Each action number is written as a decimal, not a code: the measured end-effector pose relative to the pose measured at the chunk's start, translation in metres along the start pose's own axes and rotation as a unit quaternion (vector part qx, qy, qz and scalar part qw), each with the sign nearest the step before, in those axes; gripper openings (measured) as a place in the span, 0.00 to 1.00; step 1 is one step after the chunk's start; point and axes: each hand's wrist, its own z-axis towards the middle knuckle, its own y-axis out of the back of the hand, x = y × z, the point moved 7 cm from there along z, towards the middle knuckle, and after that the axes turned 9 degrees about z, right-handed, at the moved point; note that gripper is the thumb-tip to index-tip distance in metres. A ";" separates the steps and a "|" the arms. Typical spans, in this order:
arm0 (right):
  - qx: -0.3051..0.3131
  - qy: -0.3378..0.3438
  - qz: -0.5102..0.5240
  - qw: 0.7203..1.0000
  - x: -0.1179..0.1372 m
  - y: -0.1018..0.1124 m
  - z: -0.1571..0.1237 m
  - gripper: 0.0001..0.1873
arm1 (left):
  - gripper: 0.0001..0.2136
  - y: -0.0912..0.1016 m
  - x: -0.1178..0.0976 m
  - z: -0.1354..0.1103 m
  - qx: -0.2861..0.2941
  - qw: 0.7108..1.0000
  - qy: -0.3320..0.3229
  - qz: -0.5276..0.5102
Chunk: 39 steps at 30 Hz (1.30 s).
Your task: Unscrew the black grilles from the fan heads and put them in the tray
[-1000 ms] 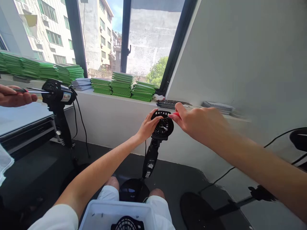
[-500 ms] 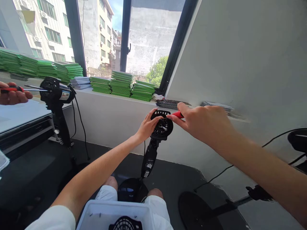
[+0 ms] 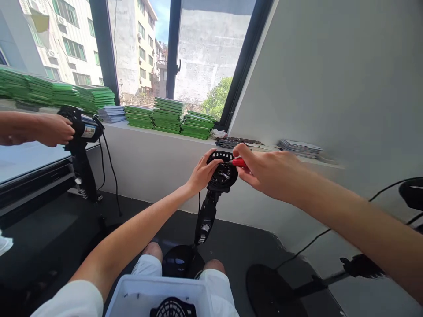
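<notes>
A black fan motor head (image 3: 220, 181) on an upright stand faces me, its round housing uncovered. My left hand (image 3: 203, 171) is closed on the left rim of this fan head, thumb lying across the upper part. In my right hand (image 3: 256, 169) is a screwdriver (image 3: 239, 163) with a red handle, its tip end pointing left at the top right of the housing, close to my left thumb. The exact spot the tip touches is too small to make out. Below the head, the black stand (image 3: 206, 220) carries a silver knob.
A white plastic bin (image 3: 128, 286) between my legs holds a black grille (image 3: 173, 308) and small dark parts. At left, a co-worker's hand (image 3: 56, 130) is at another fan head (image 3: 87, 127). Green stacks (image 3: 167, 116) line the sill. A round black base (image 3: 271, 290) lies right.
My right hand and the screwdriver have shifted slightly left, toward the housing. The co-worker's hand has moved right, up to the other fan head. My left hand stays in place.
</notes>
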 end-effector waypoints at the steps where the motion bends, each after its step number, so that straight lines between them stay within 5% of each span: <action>1: -0.006 -0.006 -0.009 1.000 -0.002 0.000 0.000 0.20 | 0.16 0.000 0.000 0.000 -0.001 1.000 -0.004 0.001; 5: -0.044 -0.059 -0.052 0.996 -0.016 0.005 0.001 0.27 | 0.16 -0.001 -0.002 -0.001 0.001 1.000 -0.009 -0.004; 9: 0.003 -0.007 0.033 0.999 -0.014 -0.001 0.003 0.21 | 0.16 -0.001 -0.002 -0.001 0.002 1.000 0.002 -0.005; 14: -0.042 -0.076 -0.064 0.994 -0.021 0.007 0.000 0.29 | 0.16 -0.001 -0.001 -0.001 0.002 1.000 -0.004 0.005; 19: 0.015 -0.025 0.011 1.000 -0.013 -0.001 0.001 0.21 | 0.16 0.001 -0.002 -0.002 -0.003 1.000 -0.010 0.018; 23: -0.021 -0.074 -0.058 0.995 -0.014 0.007 -0.001 0.27 | 0.15 0.001 -0.004 -0.003 -0.006 1.000 -0.011 0.023; 27: 0.024 -0.043 -0.011 0.999 -0.005 0.001 -0.002 0.24 | 0.15 0.000 -0.002 -0.003 -0.002 1.000 -0.002 0.022; 33: -0.010 -0.058 -0.020 0.998 -0.013 0.003 0.000 0.23 | 0.16 0.006 -0.001 0.010 0.019 1.000 -0.020 -0.005; 36: -0.007 -0.017 0.020 1.000 -0.010 -0.002 0.001 0.21 | 0.18 0.006 0.008 0.024 0.015 0.997 0.036 -0.064; 39: -0.034 -0.047 -0.031 0.998 -0.015 -0.001 -0.001 0.24 | 0.18 -0.005 0.017 0.029 0.028 0.987 0.097 -0.126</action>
